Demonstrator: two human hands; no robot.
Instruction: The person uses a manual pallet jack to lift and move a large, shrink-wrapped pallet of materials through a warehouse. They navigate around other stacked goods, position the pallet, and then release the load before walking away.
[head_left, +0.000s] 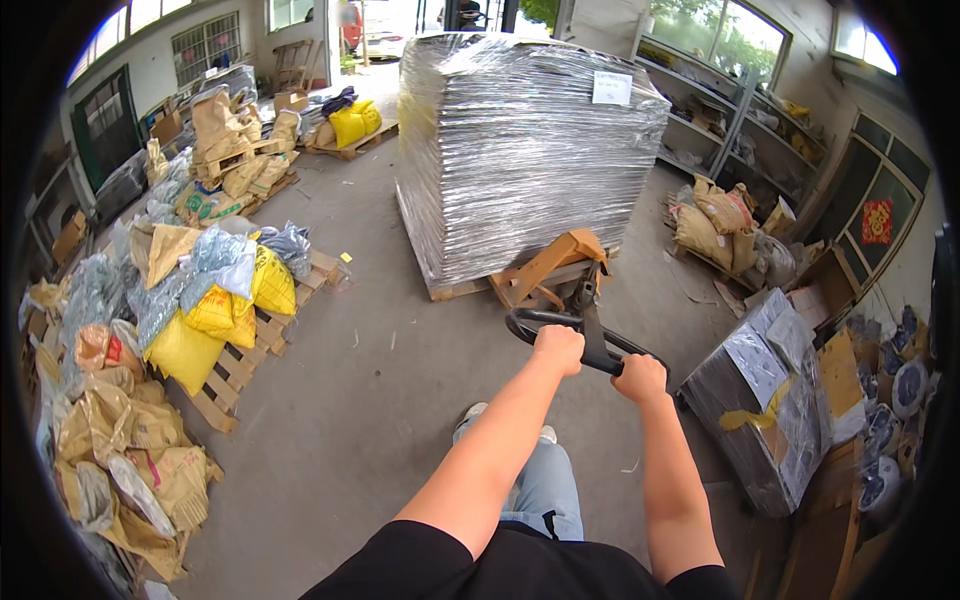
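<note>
Both my arms reach forward to the black loop handle (603, 350) of an orange pallet jack (540, 270). My left hand (558, 349) is wrapped round the handle's left part. Further right, my right hand (641, 378) is closed round the same handle. The jack's orange body stands against the near side of a wooden pallet (455, 291), and its forks are hidden. On that pallet rises a tall block-shaped load (530, 160) wrapped in shiny clear stretch film, with a white paper label (612, 88) near its top right.
At left, pallets (262, 345) carry yellow sacks (187, 352), brown paper bags and crumpled plastic. A smaller film-wrapped stack (757, 400) stands close on my right. Beyond it lie sacks (712, 225) on a pallet before metal shelves (700, 110). A bright doorway opens behind the load.
</note>
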